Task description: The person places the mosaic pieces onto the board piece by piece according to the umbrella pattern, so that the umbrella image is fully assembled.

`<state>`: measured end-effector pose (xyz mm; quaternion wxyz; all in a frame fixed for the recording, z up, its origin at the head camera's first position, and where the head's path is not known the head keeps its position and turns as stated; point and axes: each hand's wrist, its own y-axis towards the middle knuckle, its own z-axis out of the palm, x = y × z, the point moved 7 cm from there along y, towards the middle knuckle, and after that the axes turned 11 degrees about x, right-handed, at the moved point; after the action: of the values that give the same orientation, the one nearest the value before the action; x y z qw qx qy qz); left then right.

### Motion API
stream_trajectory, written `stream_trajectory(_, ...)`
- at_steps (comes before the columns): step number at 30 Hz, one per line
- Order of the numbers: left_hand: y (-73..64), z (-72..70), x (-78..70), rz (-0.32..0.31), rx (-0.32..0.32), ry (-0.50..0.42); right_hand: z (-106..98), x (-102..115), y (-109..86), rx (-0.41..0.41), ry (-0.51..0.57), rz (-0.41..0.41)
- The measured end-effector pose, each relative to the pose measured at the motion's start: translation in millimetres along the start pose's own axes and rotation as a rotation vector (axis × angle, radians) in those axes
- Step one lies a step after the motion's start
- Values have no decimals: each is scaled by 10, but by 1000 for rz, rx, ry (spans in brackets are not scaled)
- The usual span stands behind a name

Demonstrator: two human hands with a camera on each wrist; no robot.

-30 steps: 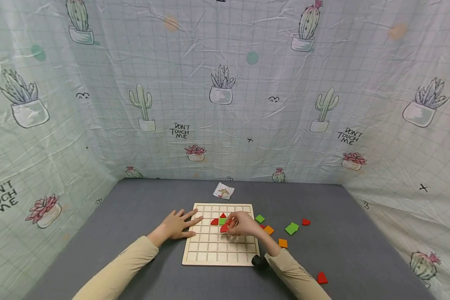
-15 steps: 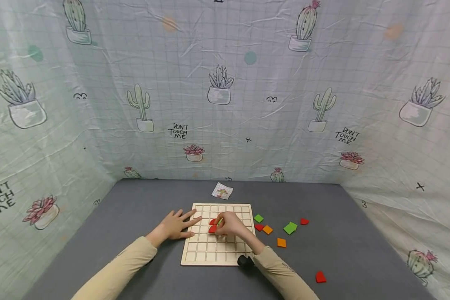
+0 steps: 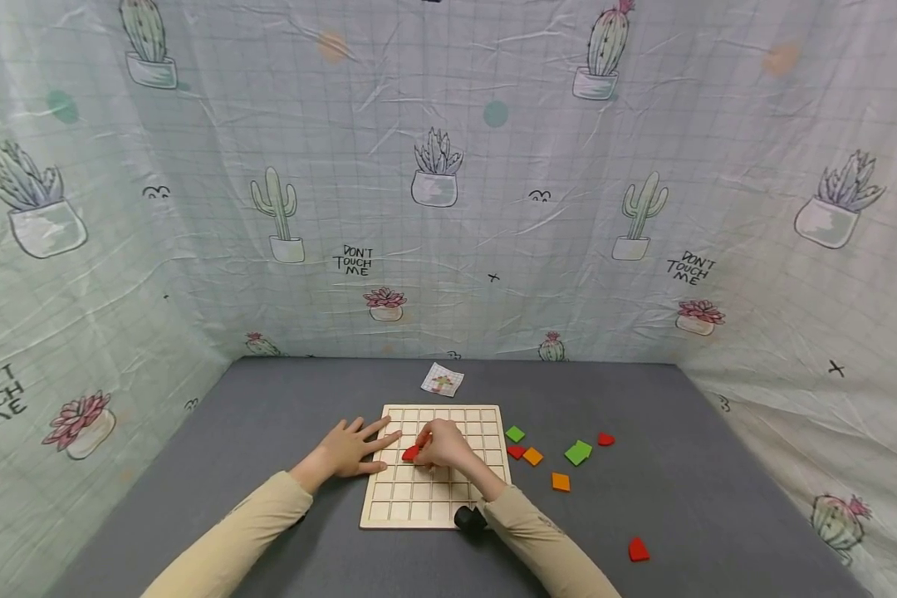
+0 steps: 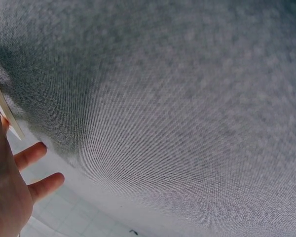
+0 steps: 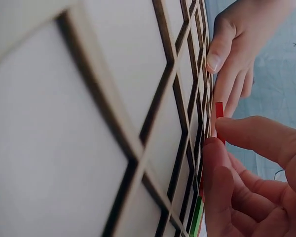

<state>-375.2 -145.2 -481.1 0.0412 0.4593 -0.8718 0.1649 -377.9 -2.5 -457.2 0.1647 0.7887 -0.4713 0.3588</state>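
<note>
A pale wooden grid board (image 3: 396,512) lies on the grey table. My right hand (image 3: 448,446) is over its upper middle, pinching a red tile (image 3: 409,454) between thumb and fingertips. In the right wrist view, that red tile (image 5: 219,110) stands edge-on between the fingers, close over the grid. A green tile (image 5: 196,217) shows low in that view, set in the board; in the head view the right hand hides it. My left hand (image 3: 346,448) rests with spread, straight fingers on the board's left edge. The left wrist view catches part of this hand (image 4: 10,192).
Right of the board lie loose tiles: green (image 3: 515,434), red (image 3: 517,452), orange (image 3: 533,456), another orange (image 3: 561,482), overlapping green ones (image 3: 579,452) and red ones (image 3: 639,550). A small printed card (image 3: 443,379) lies behind the board. Patterned cloth walls surround the table.
My right hand has moved left across the board with the red tile, now covering the tiles set there that showed earlier. My left hand has stayed on the board's edge.
</note>
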Motion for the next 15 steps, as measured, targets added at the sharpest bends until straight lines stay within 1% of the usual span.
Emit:
stream_trajectory(4, -5, -11, 4, -1, -2, 4, 28, -8, 28, 3, -36, 42)
stream_trajectory(8, -9, -20, 1, 0, -10, 16, 51, 8, 50, 19, -76, 61)
stream_trajectory(12, -14, -17, -1, 1, -8, 8, 67, 7, 70, 24, -89, 74)
stream_trajectory(15, -15, -9, -1, 5, -2, -4, 80, -6, 81, 29, -80, 90)
